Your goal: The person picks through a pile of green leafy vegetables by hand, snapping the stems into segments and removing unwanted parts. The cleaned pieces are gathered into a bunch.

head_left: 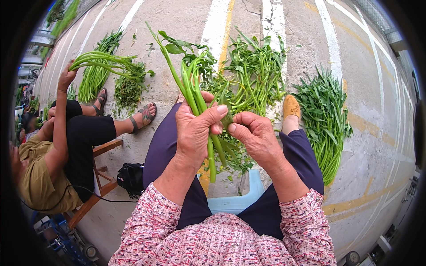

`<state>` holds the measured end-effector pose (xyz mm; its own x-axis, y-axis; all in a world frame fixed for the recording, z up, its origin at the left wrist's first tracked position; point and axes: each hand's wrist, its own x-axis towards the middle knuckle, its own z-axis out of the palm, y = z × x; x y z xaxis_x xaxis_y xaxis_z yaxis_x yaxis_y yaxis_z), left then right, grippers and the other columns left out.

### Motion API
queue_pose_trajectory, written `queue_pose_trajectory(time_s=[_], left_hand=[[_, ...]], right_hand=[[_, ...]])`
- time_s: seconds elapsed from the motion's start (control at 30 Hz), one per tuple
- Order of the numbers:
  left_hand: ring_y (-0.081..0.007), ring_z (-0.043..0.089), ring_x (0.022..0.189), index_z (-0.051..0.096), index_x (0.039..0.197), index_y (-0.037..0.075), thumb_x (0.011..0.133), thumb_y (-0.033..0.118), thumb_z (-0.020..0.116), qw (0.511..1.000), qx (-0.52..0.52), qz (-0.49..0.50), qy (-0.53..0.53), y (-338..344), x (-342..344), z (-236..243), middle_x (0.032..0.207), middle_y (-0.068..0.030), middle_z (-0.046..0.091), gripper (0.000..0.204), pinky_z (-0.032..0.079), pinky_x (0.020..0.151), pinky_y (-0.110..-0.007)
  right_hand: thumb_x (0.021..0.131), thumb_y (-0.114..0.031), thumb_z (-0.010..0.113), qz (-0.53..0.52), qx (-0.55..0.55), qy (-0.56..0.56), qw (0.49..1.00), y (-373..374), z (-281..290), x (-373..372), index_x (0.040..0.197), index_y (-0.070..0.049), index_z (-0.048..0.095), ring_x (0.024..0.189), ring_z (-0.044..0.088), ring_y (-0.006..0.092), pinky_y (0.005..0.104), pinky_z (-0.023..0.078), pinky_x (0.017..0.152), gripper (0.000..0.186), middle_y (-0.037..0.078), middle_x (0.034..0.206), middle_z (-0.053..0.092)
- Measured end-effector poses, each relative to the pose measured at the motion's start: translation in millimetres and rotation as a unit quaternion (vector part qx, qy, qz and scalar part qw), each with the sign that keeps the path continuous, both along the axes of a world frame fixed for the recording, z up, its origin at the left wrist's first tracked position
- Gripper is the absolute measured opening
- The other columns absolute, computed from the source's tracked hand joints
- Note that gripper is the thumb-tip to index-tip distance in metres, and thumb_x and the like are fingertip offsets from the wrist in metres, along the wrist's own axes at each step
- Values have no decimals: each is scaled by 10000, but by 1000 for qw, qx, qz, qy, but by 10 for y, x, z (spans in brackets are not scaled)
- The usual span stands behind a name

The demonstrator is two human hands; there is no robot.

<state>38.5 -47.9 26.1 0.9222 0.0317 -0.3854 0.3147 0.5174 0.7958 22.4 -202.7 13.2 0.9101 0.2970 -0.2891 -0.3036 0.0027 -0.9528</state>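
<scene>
My left hand is wrapped round a small bunch of water spinach stems, its leafy tops pointing away from me and cut ends hanging below the fist. Pinched between the thumb and fingers of my right hand is a green leaf, close against my left thumb. I cannot tell whether that leaf is still joined to a stem. Just beyond my hands, a loose heap of water spinach lies on the pavement. Another long pile of water spinach rests beyond my right foot.
A light blue plastic stool shows between my legs. At left, a co-worker on a wooden stool lifts a bunch of stems. Near their feet lie a green pile and leaf scraps. A black bag sits beside my left leg.
</scene>
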Motion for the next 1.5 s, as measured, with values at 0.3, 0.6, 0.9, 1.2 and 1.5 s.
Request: queue_pose_trajectory(time_s=[0.3,0.6,0.9,1.2,1.5], left_hand=[[-78,504,463,479,992,16,725,-71,702,999,22,49,-7,-30,2,-23,752,-57,560,358,439,439,-203],[-85,509,475,480,990,23,705,-91,697,997,48,56,0,-78,-28,12,796,-75,566,377,444,447,-208],[-83,498,476,479,985,31,732,-79,690,997,14,79,-9,-15,25,-4,762,-49,545,347,423,445,-215],[-74,497,463,481,989,23,746,-46,705,999,-18,46,19,-10,3,0,732,-34,550,338,430,443,-207],[-61,496,471,484,989,18,755,-21,707,1000,19,3,8,-56,-20,-15,735,-36,568,325,420,437,-190]], right_hand=[[884,-161,559,-27,124,136,983,-1,59,-12,881,-49,608,609,508,55,182,397,562,122,20,727,620],[805,-106,519,-43,76,122,989,-23,86,17,699,-33,567,531,466,60,212,369,501,137,19,620,581],[801,-93,519,100,-27,54,993,-120,76,20,660,-21,552,536,478,70,226,383,504,162,17,609,561],[908,-126,526,-100,86,103,986,-83,71,27,923,-36,603,584,491,28,156,374,516,120,22,748,642],[856,-75,541,-77,130,124,981,-40,96,22,1033,27,629,690,508,53,207,441,653,223,31,809,633]])
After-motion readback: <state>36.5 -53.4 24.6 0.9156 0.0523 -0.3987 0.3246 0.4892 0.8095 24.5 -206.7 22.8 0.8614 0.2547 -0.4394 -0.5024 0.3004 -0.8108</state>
